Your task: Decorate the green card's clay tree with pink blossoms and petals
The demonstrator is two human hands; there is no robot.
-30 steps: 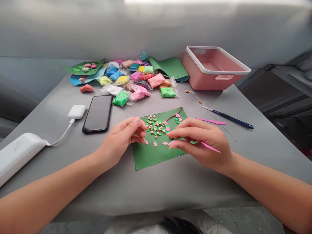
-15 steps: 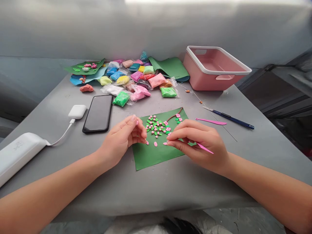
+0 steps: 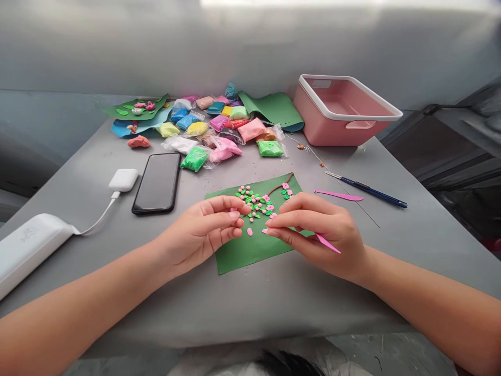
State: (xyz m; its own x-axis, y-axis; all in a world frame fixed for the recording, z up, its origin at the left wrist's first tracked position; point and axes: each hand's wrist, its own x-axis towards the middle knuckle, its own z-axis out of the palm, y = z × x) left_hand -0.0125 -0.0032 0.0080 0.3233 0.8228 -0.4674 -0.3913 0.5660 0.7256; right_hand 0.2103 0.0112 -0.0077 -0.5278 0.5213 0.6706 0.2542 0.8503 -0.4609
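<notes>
A green sheet (image 3: pixel 235 258) lies before me, bearing a clay branch (image 3: pixel 278 186) with green leaves and pink blossoms and buds. Over the sheet's left part, my left hand (image 3: pixel 213 224) pinches a bit of pink clay (image 3: pixel 234 210) between thumb and fingers; most of it is hidden. My right hand (image 3: pixel 321 224) grips a pink modelling tool (image 3: pixel 327 243), its end sticking out below the palm. Its thumb and fingertip meet at a small pink clay petal (image 3: pixel 264 231); whether they pinch or only touch it I cannot tell. A pink clay oval (image 3: pixel 249 231) rests between both hands.
Bagged coloured clay (image 3: pixel 219 125) is heaped at the back, beside a pink basket (image 3: pixel 332 125). A phone (image 3: pixel 156 183) and a white power bank (image 3: pixel 37 250) with a cabled white case (image 3: pixel 123 179) lie left. Right are another pink tool (image 3: pixel 338 195), a blue craft knife (image 3: pixel 371 192) and a wire (image 3: pixel 356 201).
My left hand has shifted right and turned, its fingers now reaching over the sheet's left part and covering the petal that showed by its fingertips. My right hand has barely moved.
</notes>
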